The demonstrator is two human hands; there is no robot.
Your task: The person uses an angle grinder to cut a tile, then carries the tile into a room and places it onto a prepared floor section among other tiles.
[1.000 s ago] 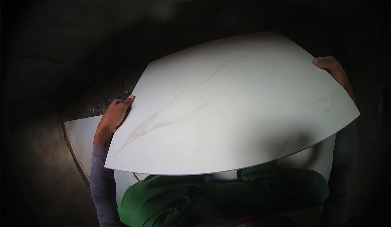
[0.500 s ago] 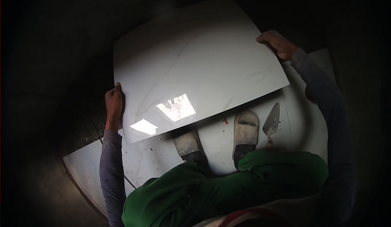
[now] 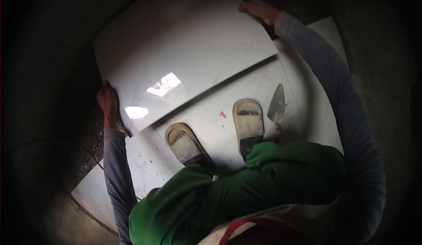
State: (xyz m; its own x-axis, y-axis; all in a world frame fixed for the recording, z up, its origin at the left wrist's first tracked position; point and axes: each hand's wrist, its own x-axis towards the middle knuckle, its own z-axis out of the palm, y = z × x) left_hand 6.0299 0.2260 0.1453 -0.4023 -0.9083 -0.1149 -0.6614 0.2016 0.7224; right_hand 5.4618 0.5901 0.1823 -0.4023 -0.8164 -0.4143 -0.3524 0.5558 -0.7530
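Observation:
A large glossy white floor tile (image 3: pixel 184 47) with faint grey veining spans the space between my hands, and window light reflects off its surface. My left hand (image 3: pixel 107 100) is closed round its left edge near the lower corner. Gripping the opposite edge, near the upper right, is my right hand (image 3: pixel 259 11); its underside fingers are hidden. The tile's near edge casts a dark shadow on the pale tiles (image 3: pixel 206 106) beneath, close in front of my sandalled feet.
A pointing trowel (image 3: pixel 277 104) lies beside my right sandal (image 3: pixel 248 122). A small red piece (image 3: pixel 223 114) sits between my feet, with crumbs of debris scattered about. At the left, a thin dark cable (image 3: pixel 83 150) crosses the rough ground.
The tile and both hands have moved up and left in the view, away from my feet. Both sandals now show fully, and the gap below the tile's near edge looks smaller.

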